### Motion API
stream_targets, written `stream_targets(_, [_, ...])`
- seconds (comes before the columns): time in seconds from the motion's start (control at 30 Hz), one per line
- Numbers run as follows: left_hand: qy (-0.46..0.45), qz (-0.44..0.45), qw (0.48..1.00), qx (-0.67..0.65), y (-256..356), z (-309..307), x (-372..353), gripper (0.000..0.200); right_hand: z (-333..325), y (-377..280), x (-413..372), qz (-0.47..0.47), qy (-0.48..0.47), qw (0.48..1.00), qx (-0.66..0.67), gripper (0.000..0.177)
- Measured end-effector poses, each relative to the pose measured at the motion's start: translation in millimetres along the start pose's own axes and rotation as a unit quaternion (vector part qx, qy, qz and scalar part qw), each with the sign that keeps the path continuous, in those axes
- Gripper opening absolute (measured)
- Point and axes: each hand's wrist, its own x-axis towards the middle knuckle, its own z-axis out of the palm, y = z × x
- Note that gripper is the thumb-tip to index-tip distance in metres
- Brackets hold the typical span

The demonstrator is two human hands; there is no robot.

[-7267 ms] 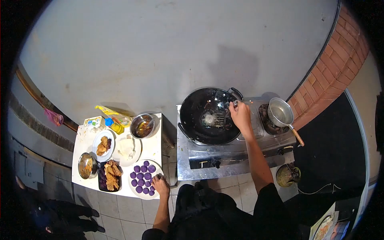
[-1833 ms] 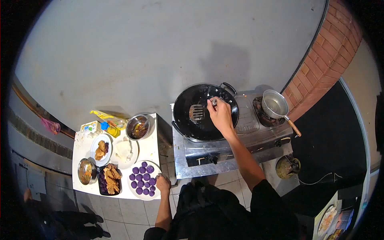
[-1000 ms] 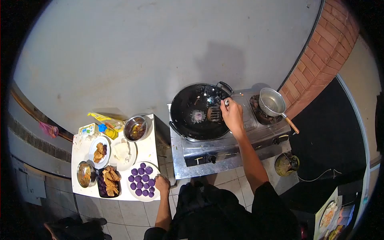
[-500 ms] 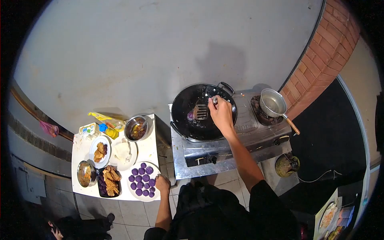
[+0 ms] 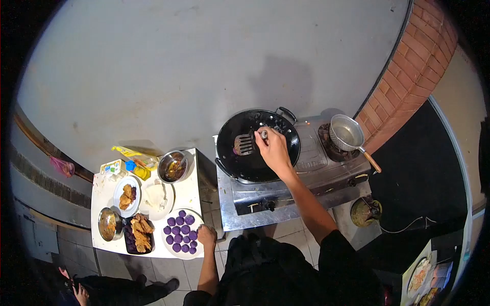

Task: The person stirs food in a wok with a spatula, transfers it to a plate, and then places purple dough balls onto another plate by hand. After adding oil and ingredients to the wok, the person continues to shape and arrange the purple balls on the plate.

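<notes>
My right hand [image 5: 275, 150] is closed round the handle of a slotted spatula [image 5: 244, 145], whose blade is down in a black wok [image 5: 245, 166] on the stove. A bit of purple food shows at the blade's left edge, mostly hidden by it. My left hand [image 5: 206, 236], fingers curled, is at the right rim of a white plate [image 5: 168, 247] at the table's edge. Several round purple balls [image 5: 179, 230] lie on that plate. Whether the left fingers grip the rim is hard to see, but they touch it.
On the white table [image 5: 109, 188] are a tray of fried food [image 5: 140, 232], a white oval plate [image 5: 122, 209], metal bowls [image 5: 172, 166] and a yellow bottle [image 5: 138, 170]. A saucepan [image 5: 347, 132] rests on the stove's [image 5: 306, 191] right burner. Another person's legs [image 5: 127, 289] show at lower left.
My right hand and the spatula have moved left in the wok, and the purple food has shifted left with the blade. At lower left the other person's legs reach further right. My left hand stays put.
</notes>
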Motion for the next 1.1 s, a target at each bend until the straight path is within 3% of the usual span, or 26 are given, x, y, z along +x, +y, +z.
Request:
stream_targets(0.27, [0.015,-0.001,1.000,0.021,2.1,4.2,0.5,0.031,14.1,13.4,-0.4,-0.043,-0.013,0.999,0.015,0.013])
stream_targets(0.37, [-0.016,-0.004,1.000,0.027,7.4,-4.7,1.9,0.034,-1.8,11.4,-1.8,-0.033,0.033,0.999,0.027,0.013])
stream_targets(0.43, [-0.041,0.012,0.998,0.036,8.2,-10.0,2.3,0.038,-26.1,-7.2,-3.3,0.036,0.017,0.999,0.037,0.013])
stream_targets(0.57, [0.009,0.041,0.998,0.043,7.7,6.0,15.0,0.050,-53.4,-14.6,-16.1,0.053,0.061,0.997,-0.014,0.013])
stream_targets(0.6, [-0.029,0.048,0.997,0.046,5.1,8.4,24.4,0.058,-57.2,-15.9,-19.5,0.058,0.074,0.995,-0.018,0.013])
stream_targets(0.73, [-0.057,0.068,0.996,0.005,6.0,5.4,45.7,0.056,-62.8,-7.6,-40.7,0.056,0.123,0.990,-0.045,0.012])
stream_targets(0.83, [-0.061,0.106,0.992,-0.021,16.3,-13.7,52.3,0.068,-60.4,-17.0,-55.9,0.074,0.143,0.985,-0.062,0.013])
stream_targets(0.87, [-0.077,0.077,0.994,-0.029,25.0,-20.6,54.1,0.073,-57.1,-23.1,-59.0,0.090,0.144,0.984,-0.055,0.014])
stream_targets(0.97, [-0.053,0.135,0.987,-0.071,17.8,-4.7,67.4,0.075,-39.3,-34.4,-62.8,0.118,0.157,0.980,-0.032,0.015])
stream_targets(1.0, [-0.063,0.141,0.979,-0.132,8.6,12.9,78.9,0.064,-28.3,-32.0,-63.1,0.125,0.161,0.979,-0.023,0.015])
stream_targets(1.1, [-0.023,0.158,0.974,-0.158,6.3,25.5,87.5,0.060,4.0,-36.1,-55.1,0.085,0.192,0.978,-0.007,0.015])
